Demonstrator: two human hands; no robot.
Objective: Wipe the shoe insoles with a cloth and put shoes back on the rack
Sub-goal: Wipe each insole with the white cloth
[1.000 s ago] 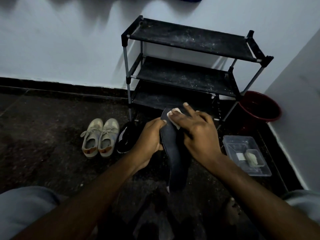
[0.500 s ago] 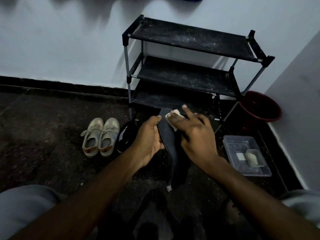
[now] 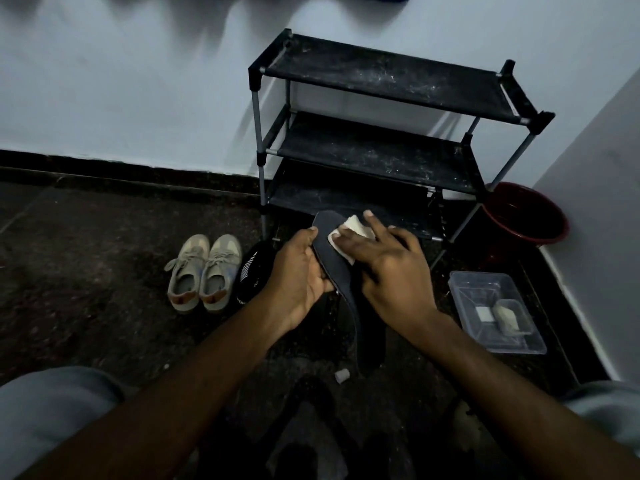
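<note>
Dark insole gripped in left hand; right hand, fingers straight, presses cloth near far end. Wiping step; next, stroke heelward.

Dim, bluish light throughout. The pale painted wall is the brightest area, w/ soft blurry shadows along its top edge. The black three-tier fabric shoe rack throws a faint shadow on the wall to its left. Its dust specks read sharp, so mid-frame is in focus. The dark speckled stone floor loses detail and is murky approx. at the bottom edge. Wide-angle bend: skirting & right wall lean at the frame edges.
</note>
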